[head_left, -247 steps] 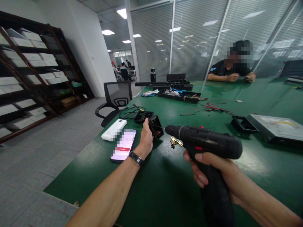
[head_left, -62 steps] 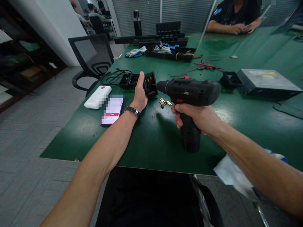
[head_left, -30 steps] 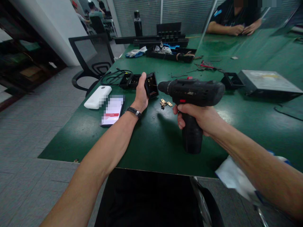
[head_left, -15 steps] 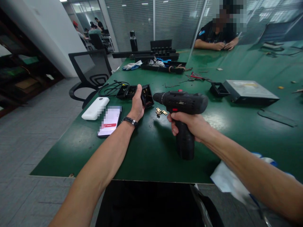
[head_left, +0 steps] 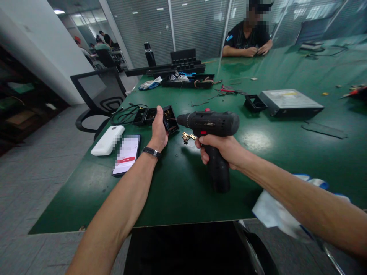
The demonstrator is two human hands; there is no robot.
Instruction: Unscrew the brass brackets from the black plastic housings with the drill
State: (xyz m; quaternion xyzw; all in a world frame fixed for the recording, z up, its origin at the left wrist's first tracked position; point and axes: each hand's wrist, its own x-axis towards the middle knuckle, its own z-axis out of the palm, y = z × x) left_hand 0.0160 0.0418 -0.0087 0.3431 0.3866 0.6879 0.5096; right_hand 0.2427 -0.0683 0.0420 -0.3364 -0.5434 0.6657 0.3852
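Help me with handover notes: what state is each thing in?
Power drill, gripped in right hand; running or not unclear
Black box, held in left hand, open side toward drill
Smartphone, screen lit
Brass-colored plates, loose, clustered
Black cable, loosely coiled
White power bank, lying flat
Bottle, upright

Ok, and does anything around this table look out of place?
Mainly the blue-trimmed white cloth at near right: it looks bunched and seems to hang past the near edge of the table. The small brass-coloured pieces also lie loosely heaped.
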